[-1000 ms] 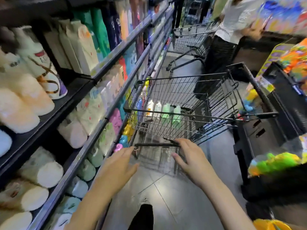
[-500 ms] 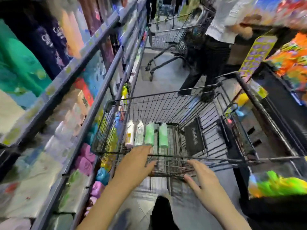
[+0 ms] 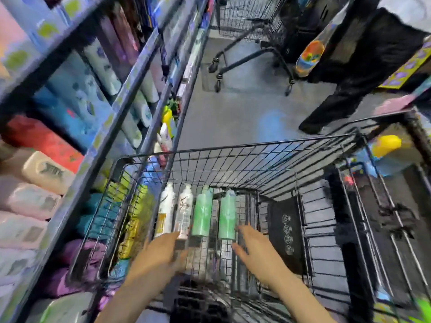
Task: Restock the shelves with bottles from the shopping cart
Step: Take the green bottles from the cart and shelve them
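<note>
A black wire shopping cart (image 3: pixel 268 148) stands right below me in the aisle. Several bottles lie side by side on its floor: a white one with a yellow label (image 3: pixel 166 209), a clear one (image 3: pixel 184 210) and two green ones (image 3: pixel 202 212) (image 3: pixel 227 215). My left hand (image 3: pixel 161 255) reaches into the cart with fingers spread, just short of the white and clear bottles. My right hand (image 3: pixel 254 248) hovers open inside the cart, its fingertips close to the right green bottle. Neither hand holds anything. Stocked shelves (image 3: pixel 130 87) run along the left.
A second empty cart (image 3: pixel 247 24) stands further up the aisle. A person in black trousers (image 3: pixel 354 85) stands at the upper right beside a display with colourful goods. A black bag (image 3: pixel 285 229) hangs inside my cart's right side. Grey floor lies between the carts.
I have moved up over the cart and now look down into it. Both hands went from near the handle forward into the basket, toward the bottles.
</note>
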